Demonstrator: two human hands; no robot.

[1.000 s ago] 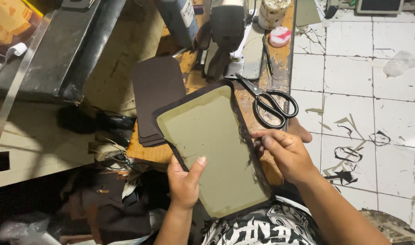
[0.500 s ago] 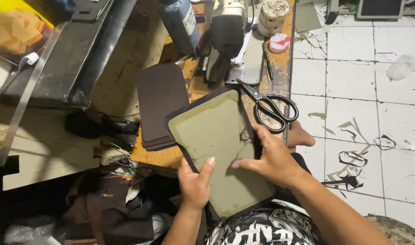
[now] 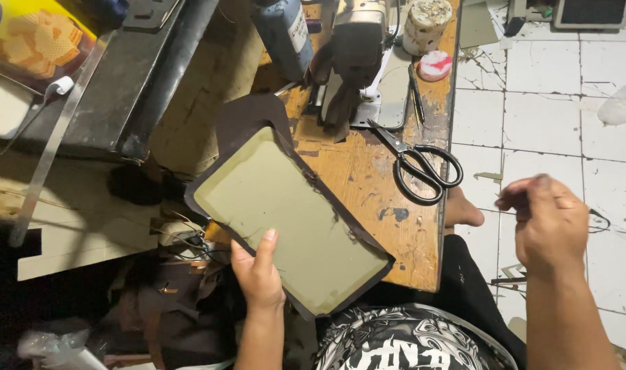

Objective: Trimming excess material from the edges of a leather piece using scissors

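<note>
Left hand [image 3: 258,274] is doing all the holding right now: thumb and fingers clamped on the near long edge of the olive panel with the dark brown folded border [image 3: 289,216], index finger lying flat across the face. The panel sits tilted, its far end over the worn wooden workbench [image 3: 388,178] and its near corner hanging off the bench edge toward my lap. Right hand [image 3: 549,223] is off to the side over the white tiled floor [image 3: 566,116], fingers loosely curled together with nothing in them that I can see (a bit blurred, so I wouldn't swear to it).

What bugs me: one hand pinching one edge of a floppy piece that's half off the bench. If that pinch slackens, I'd guess the free end sags or the whole thing slides down into the scrap pile [image 3: 155,308] below. The folded border also looks rumpled on the right long side, so any flexing could pop it open there. The scissors [image 3: 422,164] lie open-handled just beside the panel's far edge, near the sewing machine [image 3: 357,62], so a careless swing could snag them.

Compared with half a second ago: both hands were on the panel then, right hand pressing along the right edge. Now the right hand has lifted well clear and the panel has swung more diagonal.
</note>
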